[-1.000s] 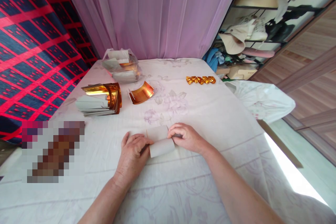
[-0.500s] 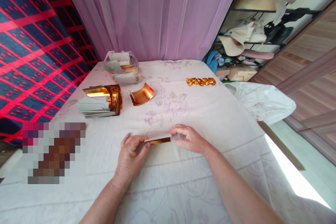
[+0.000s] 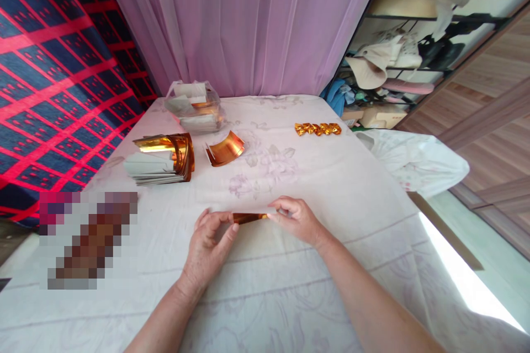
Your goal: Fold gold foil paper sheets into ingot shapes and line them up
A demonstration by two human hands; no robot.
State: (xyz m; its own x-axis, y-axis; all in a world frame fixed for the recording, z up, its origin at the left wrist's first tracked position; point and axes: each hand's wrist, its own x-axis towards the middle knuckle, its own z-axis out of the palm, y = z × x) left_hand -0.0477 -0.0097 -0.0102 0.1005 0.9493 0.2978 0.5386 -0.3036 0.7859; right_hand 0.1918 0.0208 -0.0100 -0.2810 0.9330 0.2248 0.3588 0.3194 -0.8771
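Note:
Just above the tablecloth, a narrow strip of gold foil paper [image 3: 249, 219] with a pale back stretches between my two hands. Its left end is pinched between the thumb and fingers of my left hand [image 3: 212, 234]. My right hand [image 3: 298, 220] grips the other end with its fingertips. Beyond them, a curved sheet of gold foil paper [image 3: 227, 150] lies gold side up. A thick stack of bent gold foil sheets [image 3: 159, 162] with white backs sits to the left of it. A twisted gold foil piece [image 3: 318, 129] lies at the far right.
A clear plastic bag [image 3: 194, 107] of more sheets stands at the table's far left. The floral tablecloth [image 3: 265, 298] covers the table. A white bag [image 3: 422, 162] is beyond the right edge, near a shelf [image 3: 414, 16] with shoes and hats. A blurred patch [image 3: 89, 240] hides something at left.
The strip's visible face has turned from mostly pale to gold, tapering toward my right hand. My right thumb and fingers have closed on its right end. The view has shifted slightly.

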